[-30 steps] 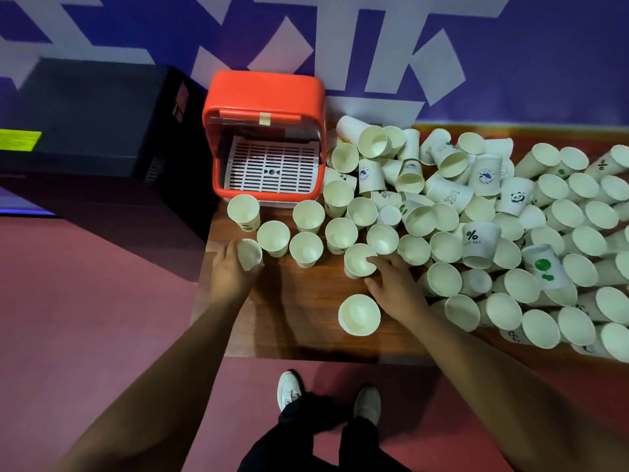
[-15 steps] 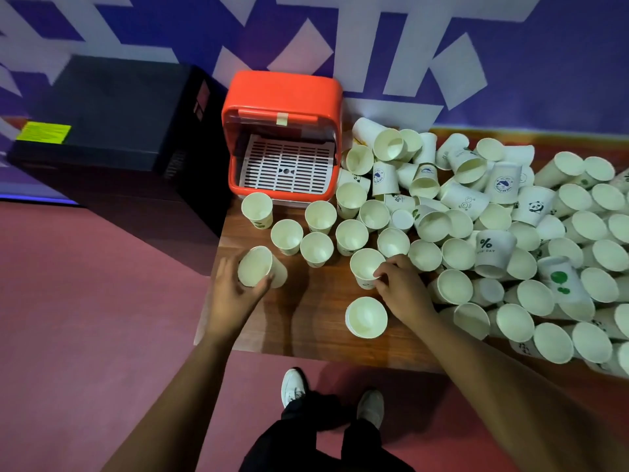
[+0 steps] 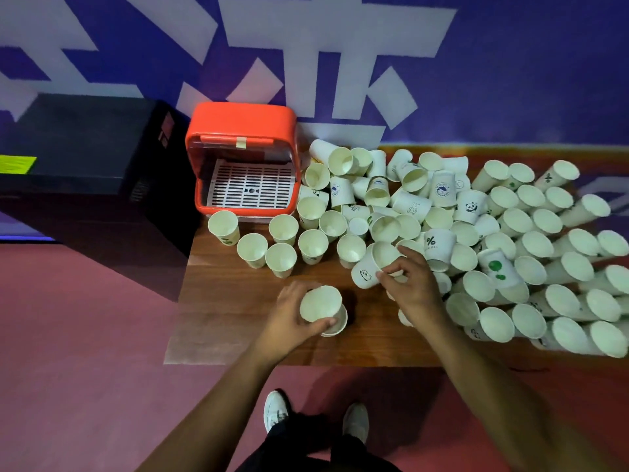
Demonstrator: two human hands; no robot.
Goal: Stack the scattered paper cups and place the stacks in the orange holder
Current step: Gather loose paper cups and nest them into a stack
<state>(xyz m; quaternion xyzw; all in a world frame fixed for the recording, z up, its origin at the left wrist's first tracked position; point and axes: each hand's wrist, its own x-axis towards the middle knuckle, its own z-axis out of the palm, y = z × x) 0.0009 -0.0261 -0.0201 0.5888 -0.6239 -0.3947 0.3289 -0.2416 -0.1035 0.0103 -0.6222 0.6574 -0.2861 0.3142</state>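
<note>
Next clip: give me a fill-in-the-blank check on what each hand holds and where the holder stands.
1. The left hand holds a cup with its mouth facing ____.
2. The right hand grips a tilted cup printed with a ____ face.
3. The orange holder has ____ cups inside it.
4. The holder's slatted tray is ____ in colour.

Missing words: up; panda; no; white

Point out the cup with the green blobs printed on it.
The cup with green blobs sits upside down right of the right hand, beside the "%" cup.
</note>
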